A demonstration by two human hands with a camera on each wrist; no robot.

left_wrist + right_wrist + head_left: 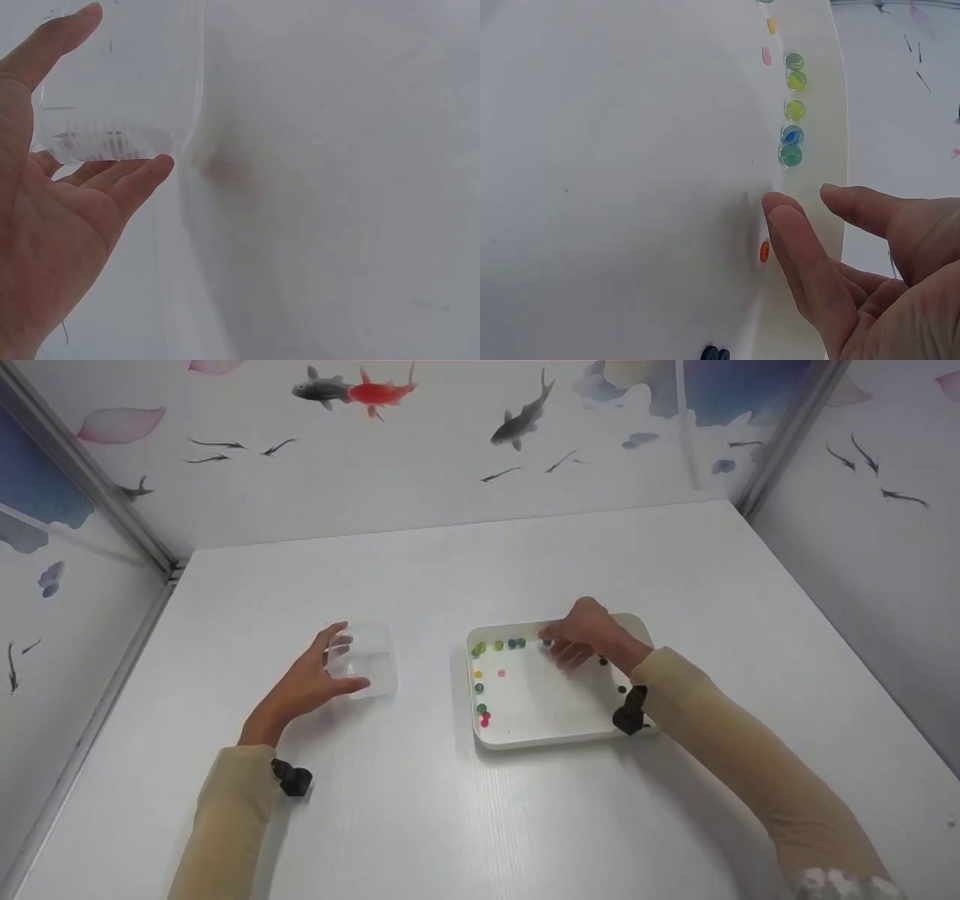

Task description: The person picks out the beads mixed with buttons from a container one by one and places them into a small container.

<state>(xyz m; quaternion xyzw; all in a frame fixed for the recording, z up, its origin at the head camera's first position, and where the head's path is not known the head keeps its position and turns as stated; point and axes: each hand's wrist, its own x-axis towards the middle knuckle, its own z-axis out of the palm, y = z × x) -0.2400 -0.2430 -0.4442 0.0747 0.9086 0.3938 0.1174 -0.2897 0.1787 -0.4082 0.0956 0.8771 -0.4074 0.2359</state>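
Observation:
A clear plastic box (379, 660) stands on the table to the left. My left hand (304, 682) holds it, thumb on the near side and fingers on the far side. My right hand (589, 634) is over the far wall of a white tray (555, 739). Its thumb and fingertips are apart, with nothing visible between them in the right wrist view. Near those fingertips a blue marble (547, 643) shows in the head view. Along the same wall sit a blue marble (793, 135), a green marble (790, 155) and a yellow marble (795, 110). A small orange disc (764, 251) lies beside the fingers.
Inside the tray are also a pink disc (502, 673), a yellow disc (478, 674), green marbles (480, 688) and red pieces (485, 716) at left. Black discs (622, 690) lie at right. Printed panels (442, 457) wall in the table.

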